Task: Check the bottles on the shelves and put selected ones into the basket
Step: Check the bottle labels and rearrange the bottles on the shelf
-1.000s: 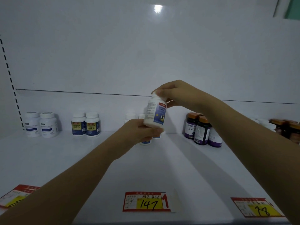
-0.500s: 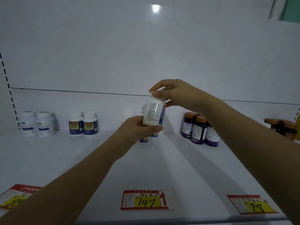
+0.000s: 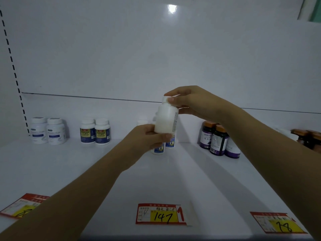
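Note:
I hold a small white bottle (image 3: 165, 121) upright above the white shelf (image 3: 69, 164), its plain white side toward me and only the label's edge showing at its right. My left hand (image 3: 147, 138) grips its base from below. My right hand (image 3: 189, 101) pinches its cap from above. Behind my left hand stand two more bottles with blue labels (image 3: 171, 142), partly hidden. No basket is in view.
Two white bottles (image 3: 47, 131) and two blue-and-yellow labelled bottles (image 3: 95, 131) stand at the back left. Dark purple-labelled bottles (image 3: 218, 142) stand right of centre, brown-capped ones (image 3: 309, 138) at far right. Price tags (image 3: 159, 214) line the shelf's front edge.
Both hands have turned the bottle about its axis: the blue label faced me before, now the plain white side does. The bottle stays at the same height.

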